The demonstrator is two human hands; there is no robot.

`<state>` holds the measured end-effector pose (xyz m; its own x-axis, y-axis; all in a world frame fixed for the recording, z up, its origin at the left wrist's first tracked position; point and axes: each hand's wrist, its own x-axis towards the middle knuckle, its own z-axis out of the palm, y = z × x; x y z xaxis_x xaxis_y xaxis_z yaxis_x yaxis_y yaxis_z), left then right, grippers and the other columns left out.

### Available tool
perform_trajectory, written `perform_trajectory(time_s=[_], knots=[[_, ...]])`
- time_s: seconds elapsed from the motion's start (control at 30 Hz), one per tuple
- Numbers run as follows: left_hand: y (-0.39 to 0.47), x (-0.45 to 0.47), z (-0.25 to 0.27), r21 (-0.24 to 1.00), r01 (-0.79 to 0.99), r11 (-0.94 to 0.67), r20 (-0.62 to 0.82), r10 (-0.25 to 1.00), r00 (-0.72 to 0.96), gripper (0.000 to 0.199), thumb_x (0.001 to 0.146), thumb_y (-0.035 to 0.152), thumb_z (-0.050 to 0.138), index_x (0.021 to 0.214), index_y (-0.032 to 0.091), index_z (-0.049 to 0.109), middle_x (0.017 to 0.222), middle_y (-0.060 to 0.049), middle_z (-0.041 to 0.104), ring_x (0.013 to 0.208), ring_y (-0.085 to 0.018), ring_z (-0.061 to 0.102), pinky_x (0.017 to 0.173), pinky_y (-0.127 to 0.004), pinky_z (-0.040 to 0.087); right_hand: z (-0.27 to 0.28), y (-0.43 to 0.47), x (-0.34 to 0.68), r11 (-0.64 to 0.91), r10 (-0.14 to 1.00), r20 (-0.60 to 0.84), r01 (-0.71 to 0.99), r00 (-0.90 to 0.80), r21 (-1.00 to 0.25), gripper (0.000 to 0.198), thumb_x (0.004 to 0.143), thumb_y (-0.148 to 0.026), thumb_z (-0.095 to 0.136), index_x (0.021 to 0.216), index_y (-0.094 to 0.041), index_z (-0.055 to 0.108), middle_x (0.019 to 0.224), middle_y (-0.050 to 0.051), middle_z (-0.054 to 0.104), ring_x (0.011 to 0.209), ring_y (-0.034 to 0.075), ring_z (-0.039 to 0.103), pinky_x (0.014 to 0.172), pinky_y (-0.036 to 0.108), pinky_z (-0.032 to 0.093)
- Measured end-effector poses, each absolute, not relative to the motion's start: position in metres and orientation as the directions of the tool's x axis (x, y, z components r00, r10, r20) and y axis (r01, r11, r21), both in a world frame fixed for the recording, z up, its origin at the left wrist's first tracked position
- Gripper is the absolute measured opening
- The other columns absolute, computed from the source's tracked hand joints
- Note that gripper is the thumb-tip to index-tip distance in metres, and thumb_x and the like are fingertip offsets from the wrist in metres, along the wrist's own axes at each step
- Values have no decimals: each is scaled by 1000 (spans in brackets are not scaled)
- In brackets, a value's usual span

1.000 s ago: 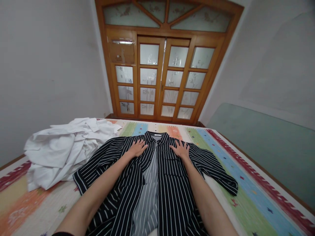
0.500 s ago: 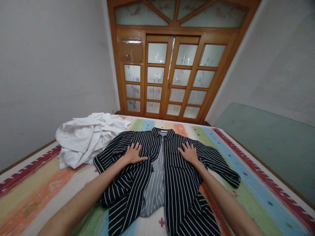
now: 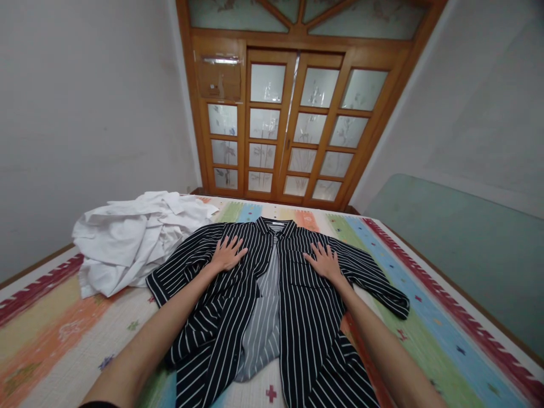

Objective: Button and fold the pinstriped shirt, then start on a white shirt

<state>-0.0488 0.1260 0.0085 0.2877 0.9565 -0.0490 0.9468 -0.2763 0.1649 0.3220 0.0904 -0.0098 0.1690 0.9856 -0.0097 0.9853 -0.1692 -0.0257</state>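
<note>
A black shirt with white stripes (image 3: 301,306) lies spread on the bed, its collar pointing away from me and its front unbuttoned over most of its length. Through the gap the greyish inner side of the back shows. My left hand (image 3: 227,254) rests flat on the left chest of the shirt, fingers spread. On the opposite chest, my right hand (image 3: 325,261) lies palm down with its fingers apart. Both short sleeves reach outward; the lower left front is wrinkled, and the lower right corner is folded.
A crumpled heap of white cloth (image 3: 131,241) lies left of the shirt. Underneath is a colourful striped bedcover (image 3: 425,272). A pale green headboard-like panel (image 3: 459,243) borders the right side. Wooden doors with glass panes (image 3: 272,136) stand beyond the bed.
My left hand has slid slightly up the shirt, toward the shoulder. The right hand stays almost in place on the chest. The view has shifted a little.
</note>
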Motion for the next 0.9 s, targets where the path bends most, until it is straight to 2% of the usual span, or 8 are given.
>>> perform_trajectory(time_s=[0.2,0.6,0.8,0.9], knots=[[145,-46,7,119,948,-297,-32,953,302,81,87,73,18,152,26,22,159,-3,16,146,-34,8,115,-55,9,-9,101,326,-183,983,-32,982,182,-38,74,94,-69,20,154,-27,20,159,3,11,144,33,8,115,53,7],[147,-41,13,106,957,-268,-9,963,271,77,89,70,20,151,24,26,159,-5,19,146,-33,12,115,-54,10,0,103,321,-177,983,-60,983,175,-35,70,96,-64,18,154,-24,19,159,4,9,144,32,6,115,51,7],[135,-38,10,108,970,-216,6,976,217,70,93,60,20,150,21,29,158,-6,22,145,-31,15,116,-52,12,-1,97,319,-188,982,-35,982,186,-29,68,98,-61,17,154,-22,20,159,5,9,144,30,7,115,49,9],[120,-39,12,100,969,-227,51,974,223,66,95,54,23,147,16,35,156,-10,27,144,-34,21,114,-54,17,0,95,319,-187,982,-33,982,186,-27,67,98,-59,18,154,-21,21,159,5,10,144,30,10,115,49,10]])
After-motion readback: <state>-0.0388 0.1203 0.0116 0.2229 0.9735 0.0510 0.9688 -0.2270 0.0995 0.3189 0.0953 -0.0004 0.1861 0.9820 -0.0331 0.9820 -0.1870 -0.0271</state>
